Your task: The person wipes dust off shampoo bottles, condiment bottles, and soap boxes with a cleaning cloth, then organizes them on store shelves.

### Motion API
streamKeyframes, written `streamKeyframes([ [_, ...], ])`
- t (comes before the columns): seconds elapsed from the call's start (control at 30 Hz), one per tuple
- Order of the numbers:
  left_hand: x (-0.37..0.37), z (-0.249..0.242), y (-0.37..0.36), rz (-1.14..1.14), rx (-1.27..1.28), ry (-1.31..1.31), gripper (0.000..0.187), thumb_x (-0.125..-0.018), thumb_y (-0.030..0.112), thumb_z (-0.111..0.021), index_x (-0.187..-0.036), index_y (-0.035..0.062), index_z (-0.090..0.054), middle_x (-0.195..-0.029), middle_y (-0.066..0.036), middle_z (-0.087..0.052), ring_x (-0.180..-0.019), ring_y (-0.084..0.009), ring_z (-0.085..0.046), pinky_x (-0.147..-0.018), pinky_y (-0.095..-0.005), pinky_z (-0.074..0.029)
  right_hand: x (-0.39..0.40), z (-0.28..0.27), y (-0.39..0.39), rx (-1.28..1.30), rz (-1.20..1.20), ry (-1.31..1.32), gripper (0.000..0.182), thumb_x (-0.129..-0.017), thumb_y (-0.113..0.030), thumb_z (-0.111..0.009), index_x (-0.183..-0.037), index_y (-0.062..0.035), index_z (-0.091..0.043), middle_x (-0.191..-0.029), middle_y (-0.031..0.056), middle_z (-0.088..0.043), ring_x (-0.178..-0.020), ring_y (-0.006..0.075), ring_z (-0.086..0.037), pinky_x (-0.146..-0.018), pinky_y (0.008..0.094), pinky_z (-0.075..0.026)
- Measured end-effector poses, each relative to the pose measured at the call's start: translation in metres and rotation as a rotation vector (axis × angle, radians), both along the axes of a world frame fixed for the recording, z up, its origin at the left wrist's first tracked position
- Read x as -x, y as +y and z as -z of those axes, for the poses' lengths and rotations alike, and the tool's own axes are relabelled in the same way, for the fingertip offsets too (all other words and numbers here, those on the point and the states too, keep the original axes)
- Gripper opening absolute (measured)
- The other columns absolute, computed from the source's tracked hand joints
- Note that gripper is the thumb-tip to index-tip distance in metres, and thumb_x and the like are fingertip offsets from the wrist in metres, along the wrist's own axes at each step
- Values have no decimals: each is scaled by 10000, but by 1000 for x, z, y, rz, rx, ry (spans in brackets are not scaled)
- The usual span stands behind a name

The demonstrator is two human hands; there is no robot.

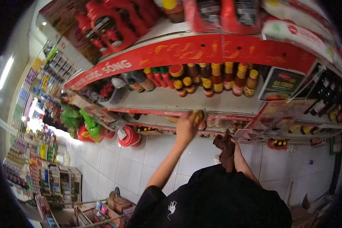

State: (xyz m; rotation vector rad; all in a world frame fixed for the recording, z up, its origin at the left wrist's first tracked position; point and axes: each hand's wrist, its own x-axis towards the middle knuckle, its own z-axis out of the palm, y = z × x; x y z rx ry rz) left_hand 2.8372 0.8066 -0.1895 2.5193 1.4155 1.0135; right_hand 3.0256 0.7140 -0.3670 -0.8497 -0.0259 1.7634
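Note:
My left hand (187, 128) is raised at the front edge of the middle shelf (159, 100), its fingers closed round a small jar (197, 116) with yellow on it. Behind it on that shelf stand several sauce bottles (217, 81) with yellow tops, and shorter yellow-capped jars (188, 85). My right hand (235, 146) is lower and further right, in front of my body. A dark brown cloth (227, 152) hangs at it, with the fingers wrapped round the cloth and partly hidden by it.
Above, a red-edged shelf (186, 49) holds red bottles (110, 26) and white packets (296, 38). A red bucket (129, 136) stands on the tiled floor (129, 167), left of the lower shelves. Stocked racks (34, 152) line the far left. A dark sign (281, 84) closes the shelf's right end.

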Motion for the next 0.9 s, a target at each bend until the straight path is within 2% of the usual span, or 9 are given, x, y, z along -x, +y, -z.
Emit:
streamKeyframes([
  [0.23, -24, -1, 127, 37, -126, 199, 460, -649, 65, -562, -1101, 32, -482, -871, -178, -538, -850, -344, -505, -720, -413, -418, -59, 7, -1, -23, 197, -33, 373, -817, -348, -417, -998, -43, -532, -812, 109, -583, -666, 240, -570, -582, 339, -463],
  [0.27, -23, 4, 143, 91, -116, 227, 485, -637, 89, -585, -1109, 53, -484, -965, -172, -514, -900, -331, -487, -744, -428, -402, -67, 8, -2, -27, 218, -35, 371, -817, -344, -418, -1000, -42, -532, -818, 111, -584, -668, 240, -570, -583, 339, -463],
  [0.37, -34, -8, 150, -24, -318, 427, 519, -607, 108, -616, -1110, 76, -490, -1090, -153, -451, -981, -329, -442, -773, -442, -386, -84, 15, -7, -35, 249, -39, 366, -817, -329, -420, -1008, -38, -534, -834, 114, -589, -677, 242, -573, -586, 340, -464],
  [0.4, -39, -12, 153, -23, -418, 360, 518, -588, 123, -632, -1091, 91, -508, -1160, -132, -390, -1030, -340, -396, -796, -451, -375, -87, 13, -8, -17, 250, -38, 364, -814, -322, -422, -1008, -35, -536, -843, 116, -590, -681, 243, -574, -590, 341, -465],
  [0.5, -45, -21, 154, -90, -275, 322, 495, -588, 120, -622, -1070, 74, -518, -1152, -143, -399, -1047, -355, -382, -820, -446, -368, -86, 9, -11, 56, 236, -45, 358, -807, -300, -428, -1009, -27, -541, -868, 119, -594, -693, 247, -577, -603, 346, -466],
  [0.77, -41, -9, 148, -44, -311, 322, 451, -627, 153, -616, -1049, 33, -514, -1135, -171, -408, -1046, -383, -371, -822, -437, -370, -84, -27, -16, 235, 199, -66, 355, -798, -270, -447, -1028, -16, -540, -948, 132, -593, -731, 256, -580, -634, 352, -466],
  [0.8, -45, -15, 142, -19, -295, 267, 448, -636, 171, -622, -1046, 27, -514, -1134, -173, -407, -1042, -379, -374, -821, -436, -370, -88, -18, -20, 137, 128, -67, 397, -785, -345, -476, -1053, -60, -539, -966, 122, -561, -804, 238, -562, -718, 311, -443],
  [0.87, -54, -22, 135, 26, -299, 211, 454, -643, 205, -637, -1039, 19, -514, -1136, -175, -402, -1033, -371, -379, -822, -435, -369, -94, 45, -13, -426, 66, 55, 403, -805, -359, -462, -1120, -113, -515, -1047, 95, -528, -826, 202, -555, -767, 274, -412],
  [0.9, -59, -21, 131, 41, -314, 210, 463, -642, 221, -645, -1036, 16, -514, -1140, -175, -397, -1028, -366, -381, -822, -435, -369, -96, 55, -12, -533, 31, 55, 408, -817, -357, -446, -1137, -109, -501, -1068, 103, -519, -829, 201, -555, -763, 275, -411],
])
